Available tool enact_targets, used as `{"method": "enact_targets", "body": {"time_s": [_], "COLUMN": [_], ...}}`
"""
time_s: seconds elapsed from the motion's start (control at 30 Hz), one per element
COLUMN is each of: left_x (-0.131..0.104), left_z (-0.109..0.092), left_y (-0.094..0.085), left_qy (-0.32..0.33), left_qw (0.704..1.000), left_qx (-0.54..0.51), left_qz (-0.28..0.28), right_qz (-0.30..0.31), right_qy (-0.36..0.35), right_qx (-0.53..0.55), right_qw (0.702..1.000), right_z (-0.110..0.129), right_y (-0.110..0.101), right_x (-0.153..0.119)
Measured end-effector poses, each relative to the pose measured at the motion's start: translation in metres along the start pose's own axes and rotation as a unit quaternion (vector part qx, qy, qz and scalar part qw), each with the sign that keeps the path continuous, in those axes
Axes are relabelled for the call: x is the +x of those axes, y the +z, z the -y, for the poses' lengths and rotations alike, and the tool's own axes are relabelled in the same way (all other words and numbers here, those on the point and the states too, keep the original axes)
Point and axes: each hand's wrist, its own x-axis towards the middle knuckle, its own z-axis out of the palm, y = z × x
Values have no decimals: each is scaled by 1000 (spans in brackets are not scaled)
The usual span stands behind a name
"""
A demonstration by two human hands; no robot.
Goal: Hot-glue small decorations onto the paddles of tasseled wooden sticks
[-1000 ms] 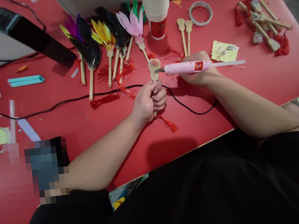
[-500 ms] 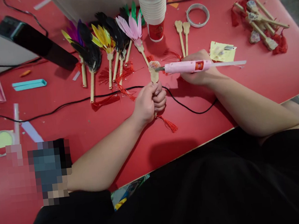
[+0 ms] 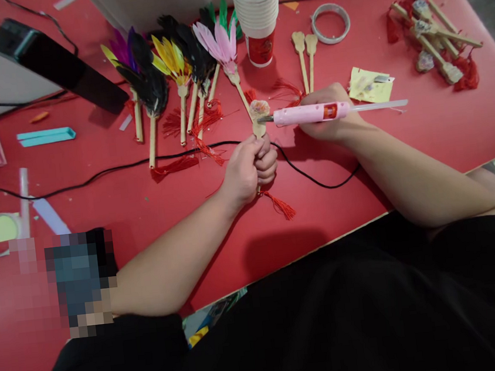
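My left hand (image 3: 249,167) grips a small wooden stick (image 3: 259,119) upright, its rounded head bearing a pale ornament and a red tassel (image 3: 281,204) hanging below my fist. My right hand (image 3: 331,120) holds a pink glue gun (image 3: 310,113) level, its metal tip touching the stick's head from the right. A clear glue rod sticks out of the gun's back end. The gun's black cord (image 3: 308,176) runs across the red table (image 3: 401,134) beneath both hands.
Several finished feather sticks (image 3: 173,69) lie fanned behind my left hand. A stack of paper cups (image 3: 259,19), two bare wooden sticks (image 3: 306,55), a tape ring (image 3: 330,22), yellow paper (image 3: 369,84) and a pile of tasselled sticks (image 3: 434,30) sit at the back and right. A black device (image 3: 55,64) lies back left.
Almost nothing has moved; both hands keep the stick and glue gun together, with only a slight shift of the view.
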Motion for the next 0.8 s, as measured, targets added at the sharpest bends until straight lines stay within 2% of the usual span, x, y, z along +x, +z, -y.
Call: {"method": "enact_targets", "body": {"time_s": [0.2,0.4,0.67,0.8], "left_x": [-1,0,3,3], "left_z": [0,3,5,4], "left_y": [0,-1,-3,-3], "left_qy": [-7,4,23,25], "left_qw": [1000,1000,999,999], "left_qx": [-22,1,42,41], "left_qz": [-13,-7,18,17], "right_qz": [-13,-5,-9,-6], "right_qy": [9,37,-20,-14], "right_qx": [4,12,-17,-14], "right_qw": [1000,999,1000,1000], "right_z": [-3,1,-1,-3], "right_y": [0,-5,-6,-3], "right_x": [1,-1,-3,-2]}}
